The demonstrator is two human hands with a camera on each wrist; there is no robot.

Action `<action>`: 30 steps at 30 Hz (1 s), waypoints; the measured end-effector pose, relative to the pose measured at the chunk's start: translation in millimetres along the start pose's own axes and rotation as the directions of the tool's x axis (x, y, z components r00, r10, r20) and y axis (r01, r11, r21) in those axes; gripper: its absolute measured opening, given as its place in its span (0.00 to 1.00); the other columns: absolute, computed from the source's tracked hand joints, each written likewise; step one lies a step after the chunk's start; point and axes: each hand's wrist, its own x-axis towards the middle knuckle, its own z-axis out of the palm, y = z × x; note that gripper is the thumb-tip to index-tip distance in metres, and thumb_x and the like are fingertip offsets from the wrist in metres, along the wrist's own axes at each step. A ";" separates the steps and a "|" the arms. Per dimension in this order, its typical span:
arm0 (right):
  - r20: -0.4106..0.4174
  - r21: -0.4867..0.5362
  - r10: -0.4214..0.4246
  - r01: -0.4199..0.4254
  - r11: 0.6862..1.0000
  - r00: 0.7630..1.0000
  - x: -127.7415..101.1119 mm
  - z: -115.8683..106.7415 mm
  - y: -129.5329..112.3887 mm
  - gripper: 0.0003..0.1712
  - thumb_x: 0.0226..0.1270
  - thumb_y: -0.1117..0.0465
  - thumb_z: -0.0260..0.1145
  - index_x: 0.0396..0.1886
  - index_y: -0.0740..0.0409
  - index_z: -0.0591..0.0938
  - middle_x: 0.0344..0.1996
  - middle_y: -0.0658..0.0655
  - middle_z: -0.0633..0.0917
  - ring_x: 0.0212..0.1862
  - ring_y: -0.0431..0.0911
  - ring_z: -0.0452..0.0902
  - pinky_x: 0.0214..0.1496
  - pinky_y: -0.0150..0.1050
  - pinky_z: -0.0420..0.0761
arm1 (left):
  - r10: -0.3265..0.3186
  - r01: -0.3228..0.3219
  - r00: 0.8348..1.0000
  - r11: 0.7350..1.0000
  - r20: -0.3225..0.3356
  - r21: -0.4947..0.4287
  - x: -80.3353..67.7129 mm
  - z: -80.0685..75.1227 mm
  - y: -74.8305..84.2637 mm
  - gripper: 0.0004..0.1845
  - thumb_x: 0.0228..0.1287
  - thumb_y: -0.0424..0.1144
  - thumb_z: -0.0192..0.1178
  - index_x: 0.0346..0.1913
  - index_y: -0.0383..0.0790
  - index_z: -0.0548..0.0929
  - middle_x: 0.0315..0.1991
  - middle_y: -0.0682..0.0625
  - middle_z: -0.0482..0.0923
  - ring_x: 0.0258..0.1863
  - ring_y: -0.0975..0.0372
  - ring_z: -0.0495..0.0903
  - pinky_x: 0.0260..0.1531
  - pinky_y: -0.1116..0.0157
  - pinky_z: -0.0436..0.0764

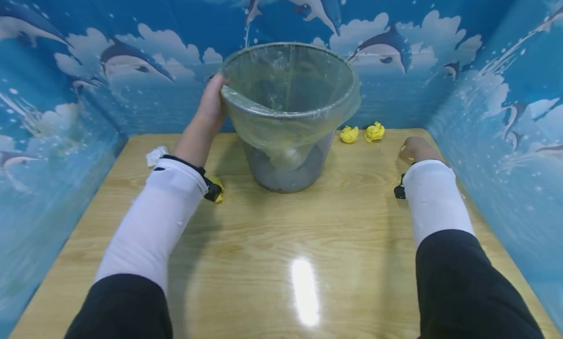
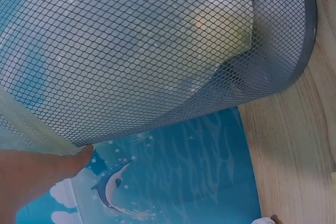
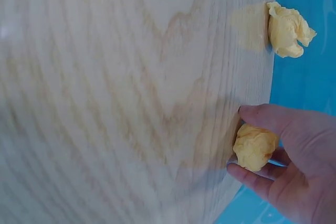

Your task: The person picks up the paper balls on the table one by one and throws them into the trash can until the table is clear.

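Observation:
My left hand (image 1: 213,102) grips the rim of a grey mesh wastebasket (image 2: 131,51) at its left side. A thin, translucent yellowish bag (image 1: 259,126) lines the basket and hangs over its rim. Through the mesh, in the left wrist view, a pale and yellowish shape shows; its kind is unclear. At the far right of the table, my right hand (image 3: 294,156) has thumb and fingers around a crumpled yellow paper ball (image 3: 254,147). In the head view that ball is mostly hidden by the hand.
Two more yellow paper balls, one left (image 1: 349,135) and one right (image 1: 374,132), lie along the wooden table's (image 1: 352,241) back edge. A white crumpled paper (image 1: 156,156) and another yellow piece (image 1: 217,186) lie by the left forearm. Dolphin-printed blue walls (image 1: 497,134) enclose the table.

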 end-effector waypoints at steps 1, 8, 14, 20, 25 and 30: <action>-0.003 0.005 -0.003 0.003 1.000 1.000 0.0 -0.2 0.5 0.29 0.70 0.61 0.50 0.63 0.78 0.65 0.61 0.79 0.66 0.63 0.73 0.60 0.62 0.65 0.65 | 0.003 -0.003 1.000 1.000 -0.002 0.002 -0.4 -0.3 0.2 0.32 0.67 0.44 0.36 0.75 0.45 0.54 0.77 0.56 0.46 0.68 0.61 0.57 0.66 0.62 0.55; -0.055 -0.022 -0.056 0.055 0.998 0.997 4.9 3.4 7.9 0.29 0.68 0.61 0.53 0.60 0.80 0.66 0.58 0.80 0.68 0.61 0.73 0.62 0.62 0.64 0.65 | 0.015 -0.015 1.000 0.999 0.001 0.030 -1.7 -1.9 -0.4 0.24 0.68 0.44 0.36 0.64 0.43 0.65 0.76 0.55 0.48 0.66 0.60 0.58 0.66 0.61 0.55; -0.050 0.007 -0.035 0.035 0.999 0.998 8.3 8.4 16.3 0.29 0.69 0.61 0.50 0.63 0.78 0.64 0.61 0.80 0.66 0.62 0.74 0.60 0.61 0.66 0.65 | -0.004 0.003 1.000 1.000 0.016 0.025 -3.0 -0.4 -1.7 0.34 0.68 0.44 0.36 0.77 0.47 0.50 0.77 0.57 0.43 0.70 0.62 0.55 0.68 0.61 0.53; -0.080 0.039 -0.028 0.031 0.999 0.996 9.1 8.6 11.1 0.30 0.70 0.59 0.51 0.65 0.76 0.63 0.63 0.79 0.65 0.63 0.73 0.60 0.61 0.65 0.65 | 0.010 -0.010 1.000 1.000 -0.011 0.000 -4.5 -3.4 0.3 0.32 0.68 0.44 0.37 0.75 0.45 0.53 0.77 0.55 0.44 0.63 0.61 0.61 0.67 0.63 0.54; -0.152 0.060 -0.004 0.013 0.998 0.988 4.6 7.2 12.7 0.30 0.69 0.58 0.50 0.64 0.75 0.65 0.61 0.78 0.67 0.62 0.72 0.62 0.60 0.64 0.67 | 0.023 -0.023 1.000 1.000 -0.017 0.007 -2.6 -1.2 0.4 0.15 0.68 0.44 0.37 0.48 0.41 0.71 0.74 0.51 0.51 0.40 0.66 0.67 0.64 0.62 0.56; -0.173 0.091 -0.017 0.033 0.995 0.985 -2.5 1.6 17.5 0.30 0.71 0.56 0.51 0.63 0.75 0.64 0.60 0.78 0.66 0.61 0.72 0.62 0.59 0.65 0.67 | 0.011 -0.011 1.000 1.000 -0.018 -0.005 -1.9 1.3 -0.8 0.20 0.69 0.44 0.37 0.57 0.41 0.69 0.75 0.54 0.49 0.48 0.65 0.66 0.62 0.63 0.57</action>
